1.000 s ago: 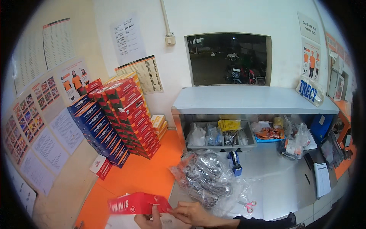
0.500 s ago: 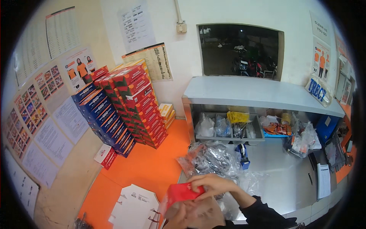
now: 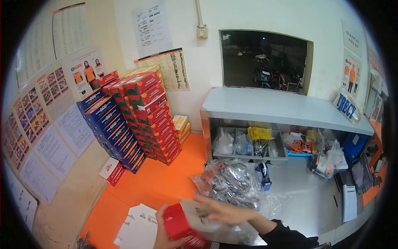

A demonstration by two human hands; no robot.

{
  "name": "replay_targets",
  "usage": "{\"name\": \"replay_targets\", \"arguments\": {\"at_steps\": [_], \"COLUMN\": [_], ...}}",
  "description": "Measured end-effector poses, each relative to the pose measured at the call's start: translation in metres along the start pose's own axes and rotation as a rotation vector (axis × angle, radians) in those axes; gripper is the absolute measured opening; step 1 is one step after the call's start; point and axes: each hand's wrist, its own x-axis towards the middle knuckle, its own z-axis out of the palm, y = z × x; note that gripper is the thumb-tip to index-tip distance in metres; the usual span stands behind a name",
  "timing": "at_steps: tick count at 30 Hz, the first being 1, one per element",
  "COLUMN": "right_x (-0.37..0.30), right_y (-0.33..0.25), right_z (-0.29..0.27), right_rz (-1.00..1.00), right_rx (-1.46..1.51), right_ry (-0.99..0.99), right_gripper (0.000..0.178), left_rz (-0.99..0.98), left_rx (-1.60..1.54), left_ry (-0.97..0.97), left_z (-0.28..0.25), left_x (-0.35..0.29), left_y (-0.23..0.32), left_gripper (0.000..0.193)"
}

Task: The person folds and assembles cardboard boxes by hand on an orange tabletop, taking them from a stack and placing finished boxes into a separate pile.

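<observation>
A red cardboard box, partly folded, is tilted at the lower middle, with its plain greyish inner side showing on the right. My left hand grips the box along its left side; the lower part of that hand is cut off by the frame. Over the greyish panel lies my right hand, its fingers stretched out and somewhat blurred. Whether those fingertips press on the panel I cannot tell. Left of the box, flat white cardboard blanks rest on the orange counter.
Tall stacks of red boxes and blue boxes stand against the wall. Clear plastic bags heap beside a blue tape dispenser on the metal counter. A grey divided tray sits under the raised shelf.
The red box has turned and come lower, showing more of its red side. My left hand moved to its left side; my right hand let go of the red edge and straightened its fingers.
</observation>
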Motion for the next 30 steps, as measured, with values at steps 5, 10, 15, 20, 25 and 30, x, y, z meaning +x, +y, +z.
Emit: {"name": "replay_targets", "arguments": {"at_steps": [5,10,15,20,25,30], "right_x": [0.003,0.03,0.066,0.099,0.105,0.132], "right_y": [0.007,-0.005,-0.004,0.015,0.038,0.055], "right_z": [-0.02,0.025,0.02,0.057,0.074,0.111], "right_rz": [-0.16,-0.434,-0.546,-0.462,-0.385,-0.394], "right_rx": [-0.42,-0.236,0.036,-0.205,-0.081,-0.585], "right_ry": [-0.091,-0.225,0.052,-0.372,-0.729,-0.057], "right_gripper": [0.06,0.028,0.047,0.036,0.048,0.036], "left_rz": [-0.034,-0.004,-0.099,-0.236,-0.224,-0.386], "left_rx": [0.296,-0.088,-0.202,-0.809,-1.44,-1.594], "left_ry": [-0.129,-0.234,-0.031,0.22,0.626,0.693], "left_z": [-0.002,0.005,-0.014,-0.015,-0.054,-0.042], "left_x": [0.004,-0.015,-0.018,-0.031,-0.053,-0.062], "left_y": [0.0,-0.051,-0.042,-0.057,-0.119,-0.12], "left_gripper": [0.078,0.09,0.084,0.079,0.076,0.075]}}
